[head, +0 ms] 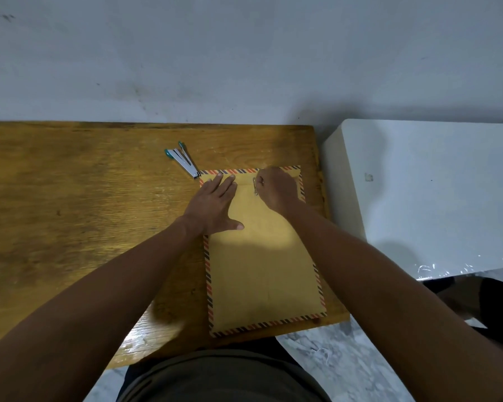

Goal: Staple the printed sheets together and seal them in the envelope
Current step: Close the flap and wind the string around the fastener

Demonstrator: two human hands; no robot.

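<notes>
A brown envelope (262, 256) with a red-and-dark striped border lies flat on the wooden table (84, 213), near the table's right end, its long side running away from the person. The flap end is the far one, and a small metal clasp (255, 186) shows there near the middle of the flap. The printed sheets are not visible.

The left hand (215, 204) lies flat on the far left part of the envelope, fingers straight and spread, thumb stretched out to the right, pressing the paper down. The right hand (276, 190) rests on the far right part with its fingers curled in toward the clasp; the fingertips seem to pinch or work the clasp, though the exact grip is too small to make out.

Just beyond the envelope's far left corner lies a silver stapler (183, 160) with teal ends, swung open in a V, its hinge end almost touching that corner.

To the right of the table stands a white block-like surface (433, 192), and a pale wall (244, 53) rises behind.
</notes>
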